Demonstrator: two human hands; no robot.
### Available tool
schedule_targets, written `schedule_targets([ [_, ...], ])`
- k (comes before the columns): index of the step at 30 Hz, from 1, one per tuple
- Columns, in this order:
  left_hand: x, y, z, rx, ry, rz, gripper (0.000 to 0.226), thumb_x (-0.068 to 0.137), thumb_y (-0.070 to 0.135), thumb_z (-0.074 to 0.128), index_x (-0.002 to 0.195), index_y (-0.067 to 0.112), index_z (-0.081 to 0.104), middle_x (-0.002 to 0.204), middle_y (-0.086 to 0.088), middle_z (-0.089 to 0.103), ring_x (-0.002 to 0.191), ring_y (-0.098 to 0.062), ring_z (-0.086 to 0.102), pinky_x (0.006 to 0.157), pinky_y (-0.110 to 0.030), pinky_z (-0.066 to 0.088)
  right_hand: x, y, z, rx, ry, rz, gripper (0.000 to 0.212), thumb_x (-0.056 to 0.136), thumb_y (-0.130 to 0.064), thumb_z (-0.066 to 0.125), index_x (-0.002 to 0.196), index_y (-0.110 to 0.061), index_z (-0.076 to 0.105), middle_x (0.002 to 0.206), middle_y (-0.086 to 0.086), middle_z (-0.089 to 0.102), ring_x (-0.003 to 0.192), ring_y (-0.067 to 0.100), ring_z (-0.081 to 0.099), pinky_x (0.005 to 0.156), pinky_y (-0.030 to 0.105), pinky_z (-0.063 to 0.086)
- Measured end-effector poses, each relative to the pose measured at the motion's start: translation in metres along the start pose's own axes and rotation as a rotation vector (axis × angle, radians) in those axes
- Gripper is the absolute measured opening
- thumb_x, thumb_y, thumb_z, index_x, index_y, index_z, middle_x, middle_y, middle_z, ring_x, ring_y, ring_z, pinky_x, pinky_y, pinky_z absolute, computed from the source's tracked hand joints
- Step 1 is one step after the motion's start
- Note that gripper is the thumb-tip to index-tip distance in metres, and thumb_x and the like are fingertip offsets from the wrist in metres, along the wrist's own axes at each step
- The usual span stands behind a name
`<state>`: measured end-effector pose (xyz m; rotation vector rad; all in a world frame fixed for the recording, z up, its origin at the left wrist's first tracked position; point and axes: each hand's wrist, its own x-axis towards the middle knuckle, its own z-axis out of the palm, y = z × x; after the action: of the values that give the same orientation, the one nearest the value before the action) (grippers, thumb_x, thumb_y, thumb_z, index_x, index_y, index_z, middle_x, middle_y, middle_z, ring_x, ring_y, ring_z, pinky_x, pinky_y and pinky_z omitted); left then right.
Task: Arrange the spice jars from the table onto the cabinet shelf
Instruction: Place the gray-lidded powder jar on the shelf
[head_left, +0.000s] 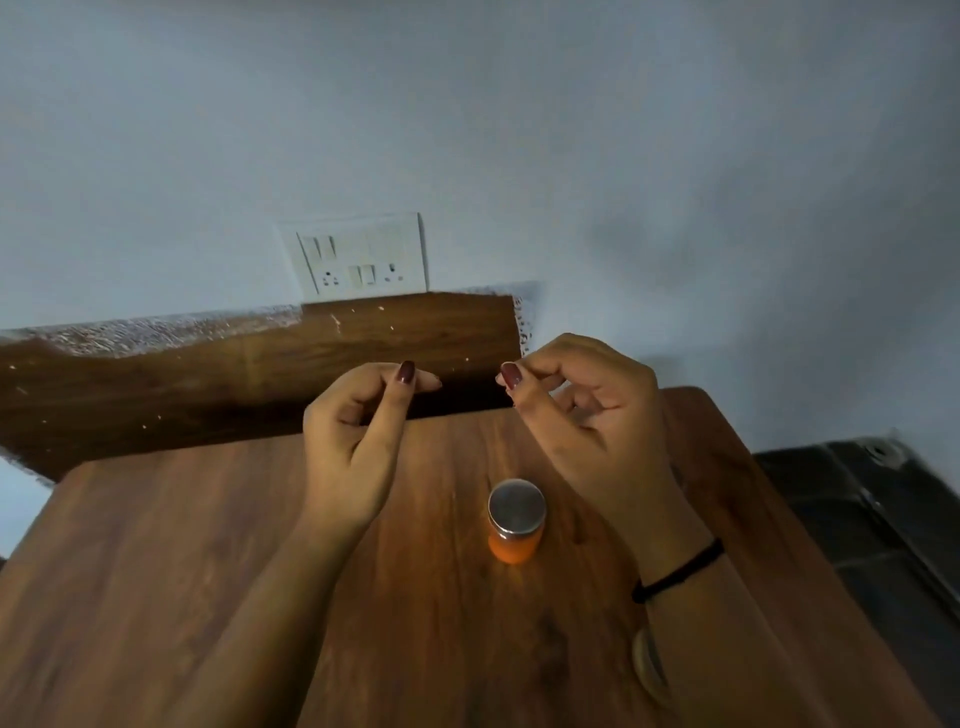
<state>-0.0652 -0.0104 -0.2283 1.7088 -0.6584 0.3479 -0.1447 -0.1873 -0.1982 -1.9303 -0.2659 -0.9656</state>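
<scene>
Orange content shows through the single spice jar (516, 538), which stands upright on the wooden desk (156, 571) under a round metal lid (517, 505); the jar is in the far half of the visible desk top, a little to the right of the middle between the left and right edges, and apart from the far edge; nothing touches it; both hands are lifted above the desk, beyond the jar toward the far edge, and the jar sits between the two forearms, nearer to the right one; the left hand (353, 447) has its fingers loosely curled, the forefinger bent over to meet the tip of the thumb, and it holds nothing; the right hand (592, 421) is also loosely curled and holds nothing that I can see; the visible nails are painted dark red; the two hands face each other with a small gap between them, not touching; a thin black band (675, 571) goes around the right wrist, and lower on the same forearm a pale bangle (647, 670) is partly visible; behind the far edge of the desk a dark wooden panel (234, 379) stands against the pale wall (467, 130); a white switch plate (363, 257) with sockets is fixed on the wall just above this panel; beyond the right edge of the desk there are dark tiles (883, 545)
</scene>
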Motion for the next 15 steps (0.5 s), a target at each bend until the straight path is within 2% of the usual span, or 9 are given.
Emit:
schedule_targets([
  [5,-0.024,-0.014,0.023,-0.029,-0.094,-0.035,0.026,0.1,0.018,0.047,0.098,0.009,0.072,0.094,0.0,0.072,0.093,-0.016,0.069,0.082,-0.031,0.056,-0.031,0.018,-0.013,-0.03,0.006,0.079,0.017,0.089,-0.011,0.066,0.077,0.001,0.069,0.064,0.01,0.062,0.058,0.024,0.057,0.054,0.039,0.046],
  [7,-0.035,-0.02,0.034,-0.055,-0.134,-0.068,0.025,0.1,0.018,0.048,0.098,0.01,0.071,0.094,0.0,0.072,0.094,-0.016,0.069,0.082,-0.035,0.057,-0.045,0.024,-0.017,-0.016,0.001,0.103,0.018,0.088,-0.011,0.065,0.077,0.002,0.069,0.065,0.011,0.063,0.059,0.024,0.058,0.053,0.04,0.046],
  [10,-0.045,-0.027,0.05,-0.091,-0.18,-0.085,0.025,0.1,0.02,0.048,0.098,0.011,0.071,0.095,-0.002,0.073,0.094,-0.017,0.07,0.082,-0.043,0.058,-0.061,0.03,-0.023,-0.027,-0.02,0.147,0.015,0.089,-0.013,0.065,0.082,0.0,0.07,0.07,0.008,0.064,0.063,0.02,0.06,0.053,0.037,0.049],
  [15,-0.057,-0.031,0.077,-0.07,-0.254,-0.088,0.029,0.1,0.024,0.047,0.097,0.007,0.07,0.093,-0.005,0.072,0.091,-0.016,0.069,0.078,-0.041,0.058,-0.082,0.04,-0.042,-0.053,-0.009,0.223,0.016,0.089,-0.013,0.065,0.084,0.001,0.07,0.074,0.004,0.066,0.067,0.015,0.061,0.057,0.028,0.051],
])
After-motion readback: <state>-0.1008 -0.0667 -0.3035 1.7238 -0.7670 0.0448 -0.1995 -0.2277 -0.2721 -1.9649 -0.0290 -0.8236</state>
